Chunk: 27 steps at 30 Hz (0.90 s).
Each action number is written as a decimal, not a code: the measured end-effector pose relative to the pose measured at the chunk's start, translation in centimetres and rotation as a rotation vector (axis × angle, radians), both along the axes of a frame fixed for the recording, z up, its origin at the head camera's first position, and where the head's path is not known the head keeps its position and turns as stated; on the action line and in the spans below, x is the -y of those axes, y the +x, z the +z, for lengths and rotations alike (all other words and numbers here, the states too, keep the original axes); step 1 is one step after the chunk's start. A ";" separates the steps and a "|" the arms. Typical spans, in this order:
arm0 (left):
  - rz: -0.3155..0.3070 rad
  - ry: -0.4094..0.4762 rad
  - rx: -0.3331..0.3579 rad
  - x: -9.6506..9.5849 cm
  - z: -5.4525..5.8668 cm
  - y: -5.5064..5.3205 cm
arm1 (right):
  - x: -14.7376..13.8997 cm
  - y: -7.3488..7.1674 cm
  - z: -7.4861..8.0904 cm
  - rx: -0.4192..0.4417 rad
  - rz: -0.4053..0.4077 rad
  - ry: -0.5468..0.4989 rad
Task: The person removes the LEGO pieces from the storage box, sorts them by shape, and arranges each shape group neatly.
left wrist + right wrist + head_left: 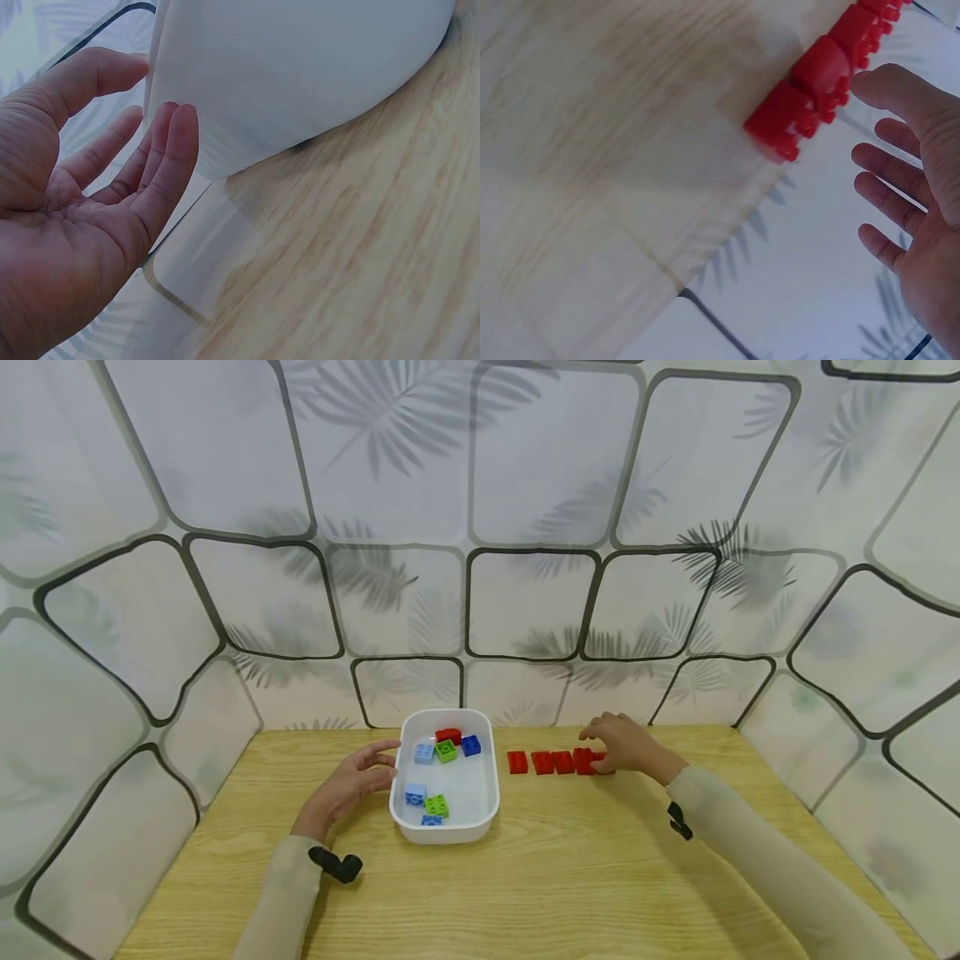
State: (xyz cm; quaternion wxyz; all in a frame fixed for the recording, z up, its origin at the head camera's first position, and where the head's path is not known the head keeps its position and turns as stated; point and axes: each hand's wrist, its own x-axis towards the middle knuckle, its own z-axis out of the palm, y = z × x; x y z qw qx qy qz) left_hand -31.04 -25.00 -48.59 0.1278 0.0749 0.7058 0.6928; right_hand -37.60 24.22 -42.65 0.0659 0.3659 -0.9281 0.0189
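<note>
Bricks in a red row run leftward along the tabletop from your nearer right hand; your left hand flanks the box, both loose-fingered, empty.

Wood-grain table, white tub standing on it, red bricks in a row

The left sleeve and the right sleeve match — long, slim and pale beige, reaching down to a bare left hand and a bare right hand. A black fitting on the left wrist is elongated, with a rounded knob at its right end; a second black piece, at the right wrist, looks narrower — its details too small to tell.
</note>
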 end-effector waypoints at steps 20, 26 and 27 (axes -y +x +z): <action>0.009 -0.023 -0.001 0.2 -0.1 0.0 | 12.9 -0.6 3.3 -0.049 0.154 -0.148; -0.008 -0.016 -0.018 0.1 -0.1 0.0 | 17.3 -0.5 3.1 0.044 0.109 -0.141; -0.011 -0.011 -0.019 0.1 -0.2 -0.1 | 17.9 -0.6 3.0 0.053 0.105 -0.139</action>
